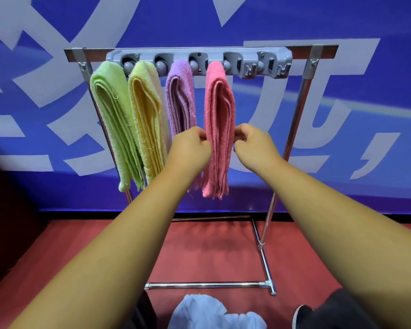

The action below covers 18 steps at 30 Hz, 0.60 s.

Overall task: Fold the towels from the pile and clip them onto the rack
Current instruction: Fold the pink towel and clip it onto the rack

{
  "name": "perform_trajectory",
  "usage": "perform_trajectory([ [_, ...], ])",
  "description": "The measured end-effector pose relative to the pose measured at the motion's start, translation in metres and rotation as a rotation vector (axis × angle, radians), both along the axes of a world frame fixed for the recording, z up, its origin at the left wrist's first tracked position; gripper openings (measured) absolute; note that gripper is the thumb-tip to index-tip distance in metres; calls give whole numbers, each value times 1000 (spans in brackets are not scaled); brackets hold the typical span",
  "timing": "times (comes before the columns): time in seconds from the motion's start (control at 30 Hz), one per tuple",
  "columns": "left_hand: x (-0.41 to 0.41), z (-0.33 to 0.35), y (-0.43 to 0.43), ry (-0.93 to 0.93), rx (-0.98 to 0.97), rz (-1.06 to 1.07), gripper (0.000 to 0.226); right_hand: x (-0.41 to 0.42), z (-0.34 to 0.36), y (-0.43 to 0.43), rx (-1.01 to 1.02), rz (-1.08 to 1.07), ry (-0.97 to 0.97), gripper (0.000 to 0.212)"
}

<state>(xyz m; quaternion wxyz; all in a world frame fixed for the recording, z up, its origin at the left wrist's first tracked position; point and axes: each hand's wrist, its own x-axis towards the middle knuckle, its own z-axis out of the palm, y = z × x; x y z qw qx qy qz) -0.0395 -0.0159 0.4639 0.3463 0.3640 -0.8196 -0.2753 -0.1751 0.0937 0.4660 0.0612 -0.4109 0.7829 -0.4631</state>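
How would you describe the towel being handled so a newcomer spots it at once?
Find the metal rack against the blue wall; four folded towels hang from its grey clip bar. The pink towel is the rightmost, beside the purple towel. Only it is pinched at its edges by the left hand and right hand.

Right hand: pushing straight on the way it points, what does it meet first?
The pink towel, whose right edge the right hand seems to pinch; beyond it, probably the left hand.
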Motion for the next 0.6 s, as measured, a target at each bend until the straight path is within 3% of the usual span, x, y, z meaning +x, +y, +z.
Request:
perform_trajectory([
  [0.43, 5, -178, 2, -334, 233, 0, 27, -9, -180, 7, 378, -17, -158, 21],
  [0.6, 1, -256, -6, -476, 349, -27, 28, -7, -248, 6, 495, 12, -229, 23],
])
